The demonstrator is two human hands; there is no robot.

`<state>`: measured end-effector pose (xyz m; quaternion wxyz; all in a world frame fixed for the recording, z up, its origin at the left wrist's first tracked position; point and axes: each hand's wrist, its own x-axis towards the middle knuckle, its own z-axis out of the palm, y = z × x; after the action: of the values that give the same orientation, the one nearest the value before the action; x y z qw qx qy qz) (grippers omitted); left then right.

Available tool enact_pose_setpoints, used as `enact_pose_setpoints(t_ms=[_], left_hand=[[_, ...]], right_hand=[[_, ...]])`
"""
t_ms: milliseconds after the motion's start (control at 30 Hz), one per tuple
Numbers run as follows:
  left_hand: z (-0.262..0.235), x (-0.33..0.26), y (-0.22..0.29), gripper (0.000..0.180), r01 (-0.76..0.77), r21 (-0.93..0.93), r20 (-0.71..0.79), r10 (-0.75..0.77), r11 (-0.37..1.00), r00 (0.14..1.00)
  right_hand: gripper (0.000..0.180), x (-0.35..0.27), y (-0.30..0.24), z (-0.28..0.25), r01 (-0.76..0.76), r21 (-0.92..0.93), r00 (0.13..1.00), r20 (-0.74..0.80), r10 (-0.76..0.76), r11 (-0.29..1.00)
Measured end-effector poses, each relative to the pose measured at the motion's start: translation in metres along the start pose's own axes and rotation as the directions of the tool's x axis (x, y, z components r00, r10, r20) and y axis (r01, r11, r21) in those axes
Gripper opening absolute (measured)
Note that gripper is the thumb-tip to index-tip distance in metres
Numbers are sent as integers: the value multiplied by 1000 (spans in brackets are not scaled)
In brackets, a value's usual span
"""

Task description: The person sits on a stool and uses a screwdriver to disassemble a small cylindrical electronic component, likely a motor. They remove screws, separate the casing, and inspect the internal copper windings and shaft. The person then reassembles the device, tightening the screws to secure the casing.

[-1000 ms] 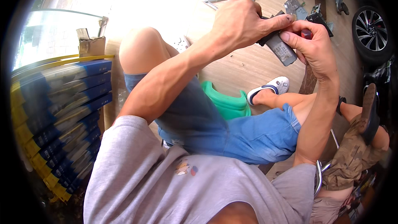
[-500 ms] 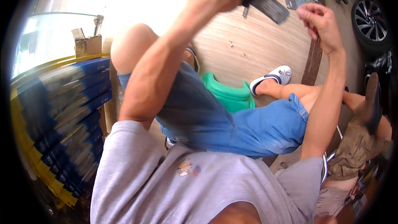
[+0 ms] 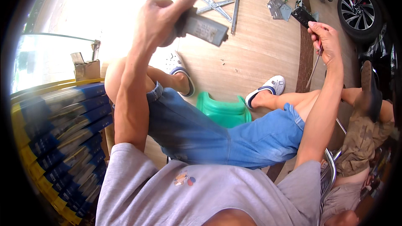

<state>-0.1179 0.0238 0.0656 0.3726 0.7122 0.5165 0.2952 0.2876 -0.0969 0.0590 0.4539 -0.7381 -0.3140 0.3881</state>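
My left hand (image 3: 157,23) is raised at the upper left, closed around a small electric motor (image 3: 207,29). Its grey boxy casing carries a pale label and points right; the black end is partly hidden by my fingers. At the upper right my right hand (image 3: 328,46) is closed on a screwdriver (image 3: 313,70), red at the handle, with the thin metal shaft pointing down toward my knee. Just beyond those fingertips, a black flat part (image 3: 302,16) appears to lie on the floor.
Crossed metal arms (image 3: 213,5) and a metal bar (image 3: 236,6) lie on the floor ahead, with dismantled metal parts (image 3: 276,6) farther right. A green plastic stool (image 3: 224,109) stands between my legs. Blue-yellow boxes (image 3: 63,129) are stacked left; a car wheel (image 3: 358,8) and another person's leg (image 3: 356,146) are right.
My left hand has moved left and lower with the motor, whose labelled face now shows. My right hand is slightly lower, and the screwdriver's shaft has come into sight. The view has shifted.
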Motion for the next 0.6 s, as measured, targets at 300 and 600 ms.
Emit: enact_pose_setpoints(t_ms=[300,600], left_hand=[[67,-47,-6,75,374,-188,471,-251,908,846],[104,-56,7,70,458,-220,658,-215,861,721]], right_hand=[[21,-30,-20,26,53,-64,996,70,-48,997],[23,-19,-15,42,71,-10,994,86,-70,997]])
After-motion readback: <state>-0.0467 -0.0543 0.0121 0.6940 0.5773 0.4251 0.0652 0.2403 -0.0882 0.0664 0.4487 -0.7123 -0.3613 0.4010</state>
